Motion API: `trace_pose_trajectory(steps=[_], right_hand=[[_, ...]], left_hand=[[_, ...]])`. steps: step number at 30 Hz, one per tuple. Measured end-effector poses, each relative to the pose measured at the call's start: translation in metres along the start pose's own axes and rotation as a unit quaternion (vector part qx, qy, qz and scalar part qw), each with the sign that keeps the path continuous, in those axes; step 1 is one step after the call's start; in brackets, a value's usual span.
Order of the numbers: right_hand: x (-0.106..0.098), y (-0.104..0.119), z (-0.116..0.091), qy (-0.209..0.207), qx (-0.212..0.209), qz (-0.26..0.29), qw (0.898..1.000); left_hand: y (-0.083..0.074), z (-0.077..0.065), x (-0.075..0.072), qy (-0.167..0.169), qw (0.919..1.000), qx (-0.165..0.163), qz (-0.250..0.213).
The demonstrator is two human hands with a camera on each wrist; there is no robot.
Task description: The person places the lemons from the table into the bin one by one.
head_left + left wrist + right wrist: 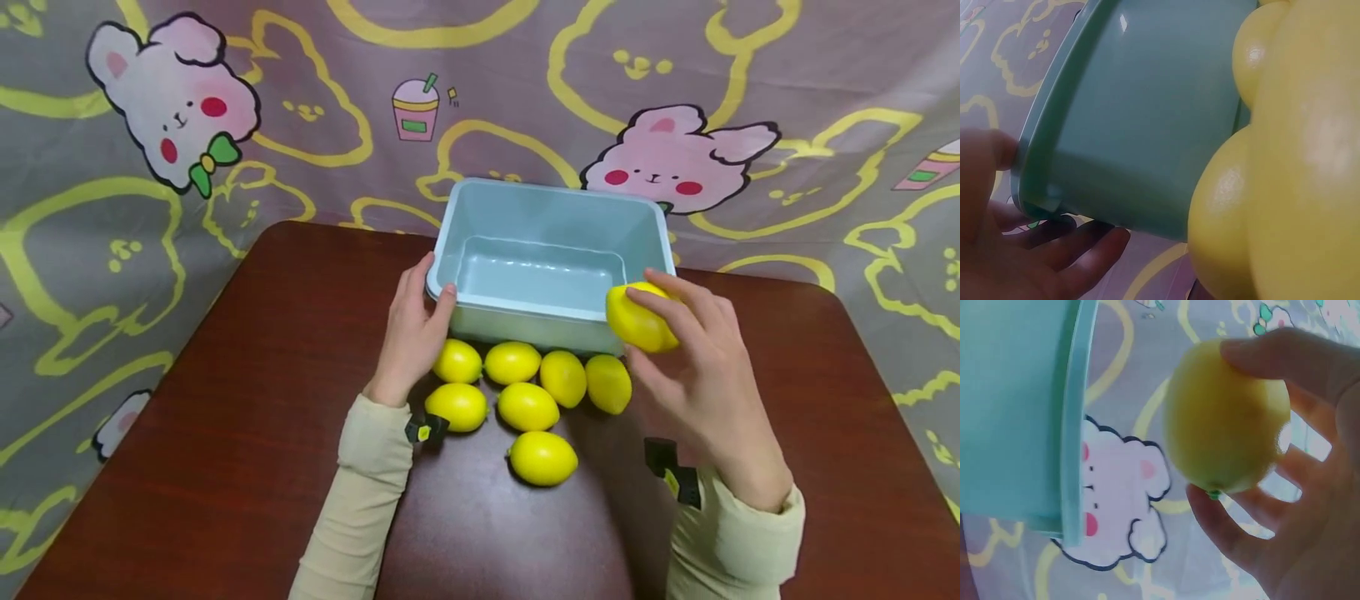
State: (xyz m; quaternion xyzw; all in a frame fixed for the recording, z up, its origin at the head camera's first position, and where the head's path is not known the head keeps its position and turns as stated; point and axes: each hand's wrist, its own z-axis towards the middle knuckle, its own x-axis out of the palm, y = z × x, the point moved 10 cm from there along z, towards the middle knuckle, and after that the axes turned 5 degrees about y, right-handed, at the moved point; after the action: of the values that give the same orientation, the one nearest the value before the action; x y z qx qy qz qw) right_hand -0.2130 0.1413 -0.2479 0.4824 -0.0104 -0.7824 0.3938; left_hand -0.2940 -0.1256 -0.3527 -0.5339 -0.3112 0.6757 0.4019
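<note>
A light blue-green plastic bin [525, 323] stands at the back of the table, its inside bare. My left hand [411, 332] holds the bin's front left corner, thumb at the rim and fingers along the side. In the left wrist view those fingers [1088, 253] lie against the bin wall. My right hand [701, 358] grips a yellow lemon [640, 318] between thumb and fingers, raised at the bin's front right corner. The right wrist view shows this lemon [1225, 419] beside the bin's rim [1072, 425], outside it.
Several more lemons [543, 458] lie on the dark brown table [225, 392] in front of the bin, the back row close to its wall. Behind the table hangs a patterned cloth [510, 83] with rabbit and drink-cup pictures.
</note>
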Motion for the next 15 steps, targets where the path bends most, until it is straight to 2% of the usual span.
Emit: trace_pose_trajectory(steps=[4,15], right_hand=[[-0.001,-0.01,0.001,-0.016,0.015,0.005,1.0],[0.01,-0.035,0.003,-0.019,0.072,-0.001,0.997]], left_hand=[[0.0,-0.001,0.002,0.004,1.0,0.003,-0.001],[0.004,0.002,0.0,0.0,0.9999,0.009,0.005]])
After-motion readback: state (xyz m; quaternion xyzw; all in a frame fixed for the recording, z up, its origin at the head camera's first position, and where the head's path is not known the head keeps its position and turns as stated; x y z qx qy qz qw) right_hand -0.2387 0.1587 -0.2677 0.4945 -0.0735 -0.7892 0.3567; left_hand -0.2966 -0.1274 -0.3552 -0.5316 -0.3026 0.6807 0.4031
